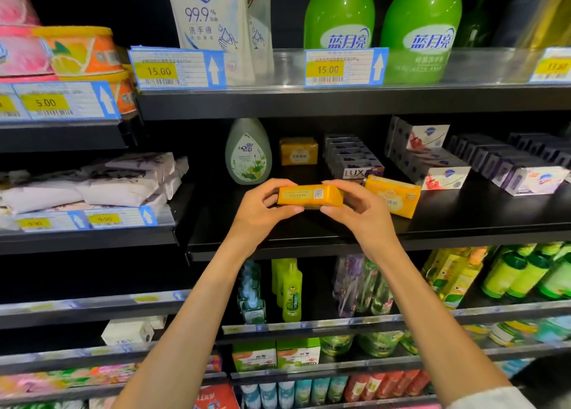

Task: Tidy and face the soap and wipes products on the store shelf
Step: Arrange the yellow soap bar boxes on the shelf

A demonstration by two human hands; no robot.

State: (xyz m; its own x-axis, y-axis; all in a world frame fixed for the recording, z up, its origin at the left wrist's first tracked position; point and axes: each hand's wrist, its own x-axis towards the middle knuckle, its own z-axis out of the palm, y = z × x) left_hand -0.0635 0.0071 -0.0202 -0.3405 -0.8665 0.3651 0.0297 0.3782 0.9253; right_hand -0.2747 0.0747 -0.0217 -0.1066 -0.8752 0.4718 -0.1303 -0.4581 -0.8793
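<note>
Two hands share one yellow soap bar [310, 196]: left hand [265, 206] pinches its left end between thumb and curled fingers, right hand [355, 211] pinches the right end likewise. Bar held level, in the air in front of the black middle shelf [463, 220], its narrow printed side with a QR code turned toward the wearer; probably being rotated so the front label faces outward before it is set down.

Yellow soap bars counted: three. One in hand; one [393, 197] lying askew just beyond the right hand, corner toward the edge; one [298, 151] far back beyond both hands, squarely faced.

Green-grey liquid soap bottle [248, 152]: one, upright, beyond the left hand.

LUX soap boxes [355, 158]: one row running front to back, beyond the right hand; count unclear.

White Safeguard soap boxes [438, 164]: several, right of the right hand, one tipped up on end.

Wipes packs [92, 183]: loose heap, well left of the left hand; count unclear.
</note>
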